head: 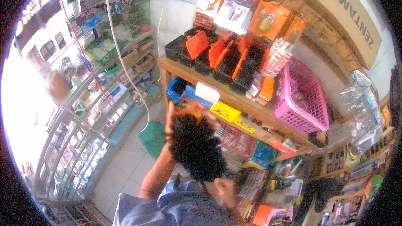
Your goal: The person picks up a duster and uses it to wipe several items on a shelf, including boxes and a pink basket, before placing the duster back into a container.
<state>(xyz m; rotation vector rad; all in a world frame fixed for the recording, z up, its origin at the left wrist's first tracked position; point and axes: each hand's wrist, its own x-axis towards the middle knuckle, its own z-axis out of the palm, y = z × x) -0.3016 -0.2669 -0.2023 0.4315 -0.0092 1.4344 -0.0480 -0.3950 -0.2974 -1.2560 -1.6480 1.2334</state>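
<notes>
A bushy black object (198, 147), which looks like a feather duster, is in front of my chest, its top blurred by motion. My left hand (171, 124) is against its upper left side, beside a blurred orange-brown part at the top. The black bristles hide some of the fingers. My right hand (224, 188) is curled near the lower right end, where a thin dark strip runs down. Blur and overlap hide whether it grips anything. Beyond the hands, a wooden shelf unit (267, 106) carries black bins (202, 66) with orange dividers (197, 44).
A pink plastic basket (284, 113) and sealant tubes (276, 58) stand on the shelf top. Packaged padlocks (265, 22) hang above. Stocked glass shelves (106, 84) line the left side, and cables (121, 56) hang before them. A green bin (151, 138) is on the tiled floor.
</notes>
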